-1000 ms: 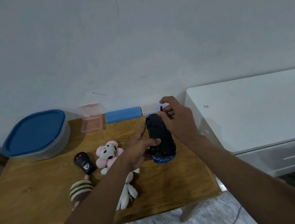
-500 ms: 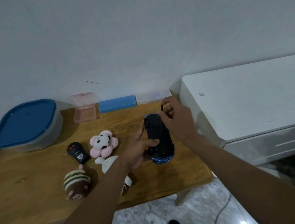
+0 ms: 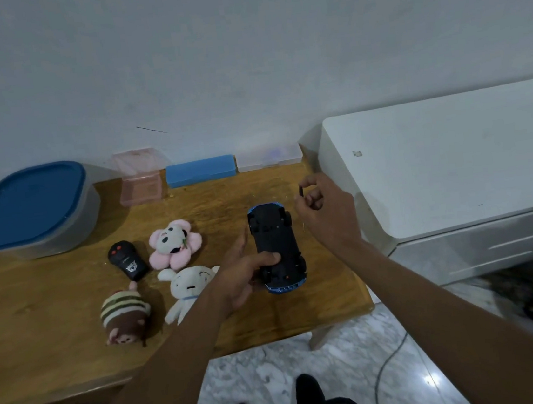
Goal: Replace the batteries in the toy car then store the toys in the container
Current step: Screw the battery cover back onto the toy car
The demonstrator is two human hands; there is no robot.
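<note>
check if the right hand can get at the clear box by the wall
Probably yes: only bare table lies between right hand and clear box, though it pinches a small dark piece.

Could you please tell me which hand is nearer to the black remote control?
Left. The left hand grips the toy car, to the right of the remote control; the right hand, pinching a small black object, is farther right, beyond the car.
</note>
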